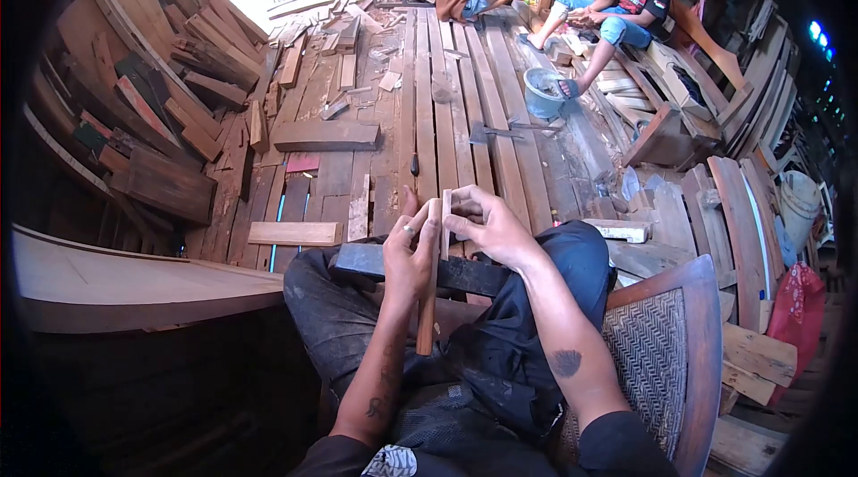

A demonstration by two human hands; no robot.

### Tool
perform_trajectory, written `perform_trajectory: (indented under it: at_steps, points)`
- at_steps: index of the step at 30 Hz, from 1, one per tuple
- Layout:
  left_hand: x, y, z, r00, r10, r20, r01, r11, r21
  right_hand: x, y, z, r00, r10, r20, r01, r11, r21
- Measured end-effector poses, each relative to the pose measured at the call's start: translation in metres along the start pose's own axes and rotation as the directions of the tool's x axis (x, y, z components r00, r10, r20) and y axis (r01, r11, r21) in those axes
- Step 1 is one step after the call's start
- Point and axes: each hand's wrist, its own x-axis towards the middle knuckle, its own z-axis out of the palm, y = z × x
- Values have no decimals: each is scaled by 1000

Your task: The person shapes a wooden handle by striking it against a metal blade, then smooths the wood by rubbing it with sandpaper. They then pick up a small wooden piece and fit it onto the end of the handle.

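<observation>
Two pieces over the dark-trousered lap (569, 276) could slip if either pinch loosens: a long brown wooden stick (430, 296) between left hand (409, 255) fingers, a thin pale wooden strip (445, 243) in the right hand (488, 227).

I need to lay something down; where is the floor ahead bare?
The floorboards look bare between the black-handled tool and the hammer-like tool. It's crowded at left with stacked boards, right of the bucket, and over the lap, where left hand and right hand hold wooden strips.
</observation>
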Motion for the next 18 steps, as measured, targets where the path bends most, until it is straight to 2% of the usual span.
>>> perform_trajectory:
  at_steps: [3, 4, 6, 7, 8, 9, 11, 13, 14, 17, 18]
  points:
    - [-2, 5, 1, 994, -93, 62, 97, 993, -63, 1, -15, -5, 995, 46, -88, -36, 993, 114]
    - [-2, 6, 1, 993, -101, 59, 105, 992, -67, 2, -13, -4, 994, 77, -76, -64, 986, 157]
    - [-1, 4, 0, 992, -115, 52, 118, 990, -73, 3, -7, -2, 999, 34, 5, -35, 988, 151]
    - [0, 0, 1, 997, -58, 47, 60, 997, -42, 1, -5, -2, 999, 19, 46, -25, 989, 149]
    - [0, -8, 2, 999, -7, 47, 8, 1000, -11, 1, -3, -5, 996, 73, 56, -83, 976, 202]
    - [-1, -5, 3, 998, -27, 56, 29, 999, -37, 2, -10, -6, 996, 92, -2, -89, 977, 196]
    - [-2, 0, 5, 995, -65, 74, 72, 994, -87, 10, -2, -10, 993, -43, -107, 55, 992, 118]
    - [0, 10, 0, 985, -146, 90, 153, 985, -80, 4, -10, -2, 997, 37, -74, -28, 993, 113]
    - [2, 11, -1, 984, -158, 87, 165, 984, -73, 6, 8, -2, 999, -32, -21, 34, 993, 117]
    - [-5, 1, 3, 994, -93, 52, 95, 995, -41, 5, 0, -5, 996, 28, -79, -20, 995, 97]
    - [-5, 3, 5, 994, -92, 58, 94, 995, -42, 6, -5, -6, 988, 17, -150, -1, 994, 106]
